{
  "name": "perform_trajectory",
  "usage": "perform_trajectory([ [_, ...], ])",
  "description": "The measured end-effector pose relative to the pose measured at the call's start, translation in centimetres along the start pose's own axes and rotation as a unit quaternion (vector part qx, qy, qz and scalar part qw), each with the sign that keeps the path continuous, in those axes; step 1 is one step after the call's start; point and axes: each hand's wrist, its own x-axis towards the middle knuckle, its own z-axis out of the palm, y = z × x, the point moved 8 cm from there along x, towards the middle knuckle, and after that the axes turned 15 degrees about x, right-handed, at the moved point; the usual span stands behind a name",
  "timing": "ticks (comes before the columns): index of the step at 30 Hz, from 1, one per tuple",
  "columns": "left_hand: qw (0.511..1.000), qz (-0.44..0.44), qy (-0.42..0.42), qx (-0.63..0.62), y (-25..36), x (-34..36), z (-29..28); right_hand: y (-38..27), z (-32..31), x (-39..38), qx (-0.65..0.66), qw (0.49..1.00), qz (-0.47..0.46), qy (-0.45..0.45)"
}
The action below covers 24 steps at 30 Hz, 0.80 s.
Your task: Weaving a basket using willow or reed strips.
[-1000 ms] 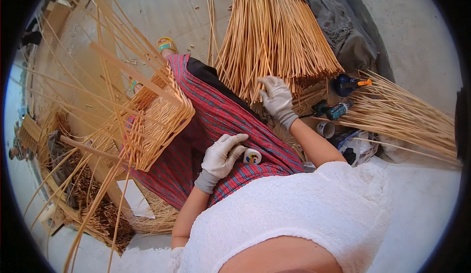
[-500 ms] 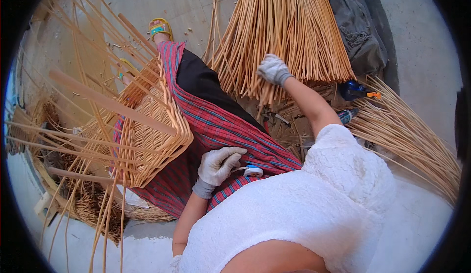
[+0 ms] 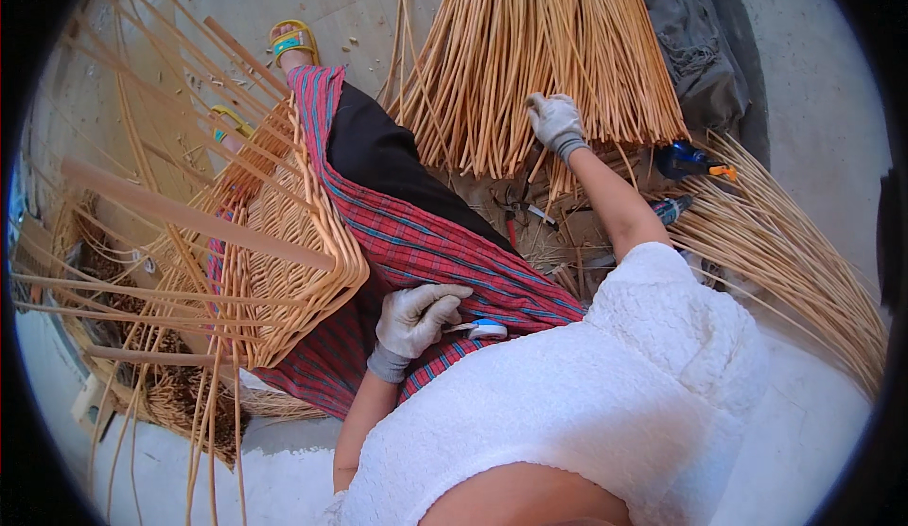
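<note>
My right hand [image 3: 556, 123], in a pale work glove with a grey cuff, is closed at the lower ends of a big bundle of peeled willow rods [image 3: 530, 43]. A few rod ends stick out below that hand; its grip itself is partly hidden. My left hand [image 3: 414, 321], gloved too, rests on my lap with fingers loosely stretched. Beside it lies a small blue-and-white tape measure [image 3: 487, 329], whose thin strip reaches the glove; whether the fingers grip it is unclear. A half-woven wicker basket [image 3: 303, 242] leans tilted against the red checked cloth [image 3: 426, 228] over my legs, long stakes fanning left.
A second sheaf of thin rods [image 3: 776, 252] lies at the right. Near it are a blue tool with an orange tip [image 3: 695, 162] and a cordless tool [image 3: 672, 209]. Hand cutters [image 3: 515, 209] lie among offcuts. Grey cloth [image 3: 700, 43] lies beside the bundle.
My right hand has shifted right along the bundle's ends, and the protruding rod ends have shifted with it. The left hand stays in place on my lap.
</note>
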Motion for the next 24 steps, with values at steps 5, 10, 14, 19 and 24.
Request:
perform_trajectory([
  [5, 1.000, 0.006, 0.008, -0.012, 0.1, 0.0, -0.2, -1.7, 0.2, 2.0, 0.035, 0.996, 0.080, 0.011],
  [10, 1.000, -0.020, -0.003, -0.005, -0.4, -0.3, -0.2, -2.2, 1.9, 4.6, 0.049, 0.964, 0.258, -0.046],
  [14, 0.999, -0.014, 0.000, -0.031, -0.2, -0.3, 0.2, -0.5, 2.4, 4.6, 0.166, 0.934, 0.317, 0.022],
  [19, 0.999, 0.004, 0.015, -0.029, 0.2, -0.1, 0.1, 0.8, 2.4, 2.3, 0.277, 0.892, 0.339, 0.111],
  [24, 0.999, 0.012, 0.013, -0.039, -0.1, 0.0, 0.2, 2.1, 1.2, -1.9, 0.652, 0.679, 0.238, 0.239],
])
